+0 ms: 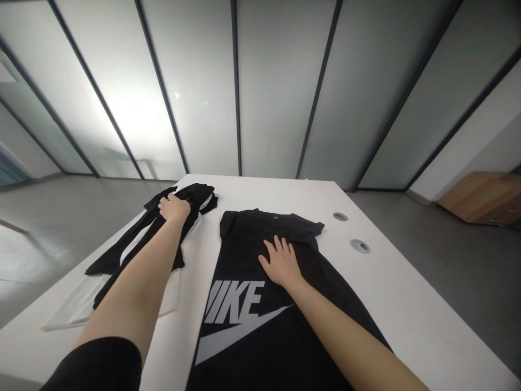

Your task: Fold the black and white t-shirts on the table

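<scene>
A black T-shirt (244, 255) with a large white logo lies flat along the middle of the white table (407, 304). My right hand (280, 263) rests palm down on it above the logo, fingers spread and open. My left hand (174, 208) reaches far to the left and lies on a second black garment (191, 198), fingers curled into the bunched cloth. That garment trails toward me in long strips across the table's left side.
A clear plastic bag (81, 304) lies under the left garment near the table's left edge. Two round cable holes (360, 245) sit in the table at the right. Frosted glass wall panels stand behind. A wooden cabinet (484, 198) is at far right.
</scene>
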{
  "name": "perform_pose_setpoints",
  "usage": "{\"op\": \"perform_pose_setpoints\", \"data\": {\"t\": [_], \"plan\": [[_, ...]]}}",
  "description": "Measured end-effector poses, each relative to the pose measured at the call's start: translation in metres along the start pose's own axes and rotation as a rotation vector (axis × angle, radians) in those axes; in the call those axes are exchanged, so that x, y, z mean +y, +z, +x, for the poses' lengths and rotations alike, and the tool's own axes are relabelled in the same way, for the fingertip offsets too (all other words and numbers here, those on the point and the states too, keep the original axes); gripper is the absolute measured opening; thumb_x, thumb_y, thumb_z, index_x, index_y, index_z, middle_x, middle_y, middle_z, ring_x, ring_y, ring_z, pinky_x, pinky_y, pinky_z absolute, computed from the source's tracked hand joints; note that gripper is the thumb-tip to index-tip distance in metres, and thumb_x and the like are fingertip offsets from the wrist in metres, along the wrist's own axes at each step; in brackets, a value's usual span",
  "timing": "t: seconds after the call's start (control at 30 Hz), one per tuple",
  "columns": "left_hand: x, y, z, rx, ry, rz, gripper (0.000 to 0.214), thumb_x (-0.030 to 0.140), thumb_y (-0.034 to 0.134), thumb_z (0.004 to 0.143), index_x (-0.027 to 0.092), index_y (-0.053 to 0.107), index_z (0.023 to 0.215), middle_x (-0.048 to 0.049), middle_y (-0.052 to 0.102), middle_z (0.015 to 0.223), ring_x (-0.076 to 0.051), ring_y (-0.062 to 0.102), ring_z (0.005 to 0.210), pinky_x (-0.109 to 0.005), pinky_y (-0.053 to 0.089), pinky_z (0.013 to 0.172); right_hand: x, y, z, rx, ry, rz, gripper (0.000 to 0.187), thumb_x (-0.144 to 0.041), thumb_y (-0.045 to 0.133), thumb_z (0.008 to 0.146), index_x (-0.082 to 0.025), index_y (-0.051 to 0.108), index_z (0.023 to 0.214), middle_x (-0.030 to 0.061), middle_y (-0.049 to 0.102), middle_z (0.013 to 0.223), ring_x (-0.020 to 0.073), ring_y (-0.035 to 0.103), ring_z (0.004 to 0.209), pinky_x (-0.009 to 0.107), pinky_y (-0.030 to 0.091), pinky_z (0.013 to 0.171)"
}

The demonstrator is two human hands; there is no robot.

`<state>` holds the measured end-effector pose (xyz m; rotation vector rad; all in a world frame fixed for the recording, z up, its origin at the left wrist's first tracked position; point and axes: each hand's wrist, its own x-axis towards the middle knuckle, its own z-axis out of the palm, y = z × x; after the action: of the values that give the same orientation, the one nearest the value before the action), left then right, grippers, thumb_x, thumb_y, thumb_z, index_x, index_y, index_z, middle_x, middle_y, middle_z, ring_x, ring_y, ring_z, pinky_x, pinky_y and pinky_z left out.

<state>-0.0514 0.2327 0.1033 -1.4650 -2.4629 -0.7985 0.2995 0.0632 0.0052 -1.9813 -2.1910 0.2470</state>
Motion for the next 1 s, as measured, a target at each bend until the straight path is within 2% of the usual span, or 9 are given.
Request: {"op": "perform_pose_setpoints", "data": {"t": [0.03, 0.1, 0.23, 0.3, 0.4, 0.5, 0.7, 0.87, 1.0], "plan": [[0.008, -0.001, -0.011, 0.059, -0.011, -0.037, 0.058, 0.022, 0.048, 0.095, 0.006, 0.045, 0.151, -0.0299, 0.045, 0.156, -0.042, 0.050, 0.136, -0.058, 0.047, 0.106, -0.001, 0.000, 0.001, 0.003, -0.003, 0.002, 0.070, -0.060, 0.042, 0.106, -0.024, 0.042, 0.165, 0.0148, 0.025, 0.177, 0.0402, 0.019, 0.163, 0.055, 0.010, 0.129], [0.029, -0.001, -0.043, 0.081, 0.175, -0.109, 0.054, 0.024, 0.048, 0.096, 0.012, 0.051, 0.148, -0.0233, 0.042, 0.161, -0.039, 0.048, 0.139, -0.055, 0.044, 0.111, -0.004, 0.000, 0.004, 0.008, -0.007, 0.003, 0.070, -0.060, 0.043, 0.105, -0.024, 0.043, 0.165, 0.0147, 0.026, 0.177, 0.0403, 0.020, 0.162, 0.054, 0.010, 0.129], [0.070, 0.013, -0.129, -0.247, 0.733, -0.151, 0.037, 0.029, 0.049, 0.099, 0.022, 0.068, 0.130, -0.0126, 0.060, 0.150, -0.032, 0.051, 0.141, -0.049, 0.038, 0.120, -0.009, 0.000, 0.011, 0.017, -0.022, 0.002, 0.070, -0.059, 0.045, 0.105, -0.024, 0.043, 0.165, 0.0157, 0.027, 0.176, 0.0412, 0.021, 0.162, 0.054, 0.011, 0.129], [0.079, 0.028, -0.169, -0.343, 0.831, -0.137, 0.045, 0.039, 0.050, 0.101, 0.020, 0.063, 0.141, -0.0137, 0.056, 0.156, -0.031, 0.048, 0.146, -0.047, 0.036, 0.123, -0.011, 0.001, 0.013, 0.016, -0.022, 0.003, 0.069, -0.058, 0.046, 0.105, -0.023, 0.044, 0.165, 0.0160, 0.027, 0.176, 0.0414, 0.021, 0.162, 0.055, 0.011, 0.128], [0.078, 0.048, -0.203, -0.438, 0.738, -0.023, 0.060, 0.051, 0.047, 0.103, 0.020, 0.054, 0.153, -0.0162, 0.047, 0.166, -0.038, 0.040, 0.154, -0.055, 0.032, 0.124, -0.012, 0.000, 0.016, 0.001, -0.011, 0.009, 0.069, -0.057, 0.047, 0.104, -0.024, 0.043, 0.165, 0.0150, 0.027, 0.176, 0.0405, 0.021, 0.162, 0.055, 0.012, 0.129], [0.069, 0.057, -0.208, -0.426, 0.638, 0.016, 0.060, 0.051, 0.043, 0.104, 0.023, 0.051, 0.157, -0.0155, 0.044, 0.168, -0.040, 0.038, 0.155, -0.061, 0.030, 0.124, -0.010, -0.001, 0.016, 0.004, 0.017, 0.034, 0.069, -0.056, 0.045, 0.105, -0.023, 0.041, 0.166, 0.0143, 0.029, 0.176, 0.0371, 0.023, 0.162, 0.052, 0.014, 0.129], [0.047, 0.046, -0.214, -0.389, 0.615, 0.036, 0.060, 0.051, 0.043, 0.105, 0.023, 0.052, 0.157, -0.0154, 0.044, 0.168, -0.041, 0.038, 0.155, -0.059, 0.030, 0.124, -0.001, -0.006, 0.004, 0.095, 0.229, 0.092, 0.057, -0.048, 0.041, 0.107, -0.019, 0.058, 0.153, 0.0177, 0.039, 0.170, 0.0375, 0.033, 0.157, 0.050, 0.021, 0.127], [0.033, 0.037, -0.229, -0.408, 0.637, 0.070, 0.063, 0.052, 0.042, 0.105, 0.021, 0.049, 0.160, -0.0176, 0.040, 0.170, -0.042, 0.034, 0.157, -0.060, 0.028, 0.125, 0.007, -0.007, -0.010, 0.051, 0.253, 0.030, 0.067, -0.053, 0.047, 0.103, -0.020, 0.048, 0.161, 0.0207, 0.033, 0.172, 0.0419, 0.034, 0.155, 0.054, 0.029, 0.121], [0.031, 0.035, -0.228, -0.417, 0.645, 0.083, 0.064, 0.052, 0.042, 0.105, 0.022, 0.048, 0.160, -0.0179, 0.039, 0.171, -0.043, 0.033, 0.157, -0.060, 0.027, 0.125, 0.027, -0.016, -0.004, -0.018, 0.238, 0.001, 0.069, -0.057, 0.045, 0.103, -0.022, 0.046, 0.162, 0.0220, 0.033, 0.172, 0.0421, 0.037, 0.153, 0.055, 0.030, 0.119]]}}
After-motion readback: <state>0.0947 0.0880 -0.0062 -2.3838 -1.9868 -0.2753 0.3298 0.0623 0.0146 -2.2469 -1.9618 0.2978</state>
